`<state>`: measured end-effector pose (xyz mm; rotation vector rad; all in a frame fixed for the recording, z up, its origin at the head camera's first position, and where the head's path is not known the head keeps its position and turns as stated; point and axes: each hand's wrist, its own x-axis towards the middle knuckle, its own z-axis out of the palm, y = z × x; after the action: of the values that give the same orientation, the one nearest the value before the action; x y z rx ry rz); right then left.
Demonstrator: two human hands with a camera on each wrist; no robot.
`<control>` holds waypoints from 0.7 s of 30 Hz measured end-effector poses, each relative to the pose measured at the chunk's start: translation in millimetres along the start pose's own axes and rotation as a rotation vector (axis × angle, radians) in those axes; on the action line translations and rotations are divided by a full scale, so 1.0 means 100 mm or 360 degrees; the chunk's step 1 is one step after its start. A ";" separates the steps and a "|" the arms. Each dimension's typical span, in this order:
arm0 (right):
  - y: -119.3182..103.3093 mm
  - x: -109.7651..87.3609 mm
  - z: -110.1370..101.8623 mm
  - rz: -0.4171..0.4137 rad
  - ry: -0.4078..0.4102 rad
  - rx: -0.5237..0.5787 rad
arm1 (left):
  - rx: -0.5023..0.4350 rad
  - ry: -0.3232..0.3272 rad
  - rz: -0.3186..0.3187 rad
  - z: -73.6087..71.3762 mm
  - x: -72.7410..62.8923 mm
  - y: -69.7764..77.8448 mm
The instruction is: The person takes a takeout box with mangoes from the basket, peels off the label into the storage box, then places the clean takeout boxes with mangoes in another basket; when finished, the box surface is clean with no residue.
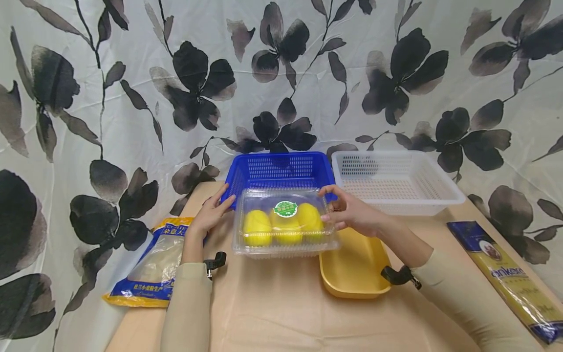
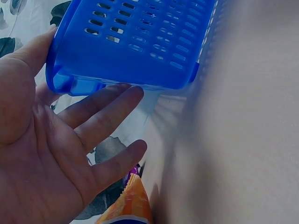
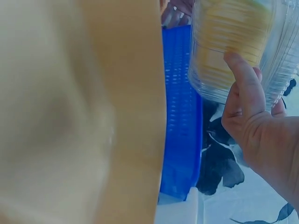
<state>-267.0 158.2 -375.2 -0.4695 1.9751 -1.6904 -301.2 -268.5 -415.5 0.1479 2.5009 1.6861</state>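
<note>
Head view: the right hand point(image 1: 352, 212) holds a clear box point(image 1: 286, 225) of rounded yellow items point(image 1: 257, 229).
Its grip is curled on the box's right end, on the near side of a blue basket point(image 1: 281, 168); the left hand point(image 1: 212, 211) has a wide grip, fingers spread at the basket's left end. A yellow tray point(image 1: 354, 276) sits near right on the desk point(image 1: 268, 313).
</note>
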 end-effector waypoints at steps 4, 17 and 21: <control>0.04 -0.01 0.06 0.0018 -0.0007 0.0033 | -0.0010 -0.0012 0.0010 0.01 0.00 0.01; 0.10 0.02 0.22 0.0046 0.0009 -0.0042 | -0.0046 -0.0032 0.0047 0.00 0.00 0.00; 0.08 0.04 0.26 0.0051 -0.0001 -0.0047 | -0.0059 -0.0031 0.0068 -0.01 0.02 -0.03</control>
<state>-255.1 135.8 -386.5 -0.4464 1.9989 -1.6431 -303.1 -269.9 -417.8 0.2150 2.4680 1.7372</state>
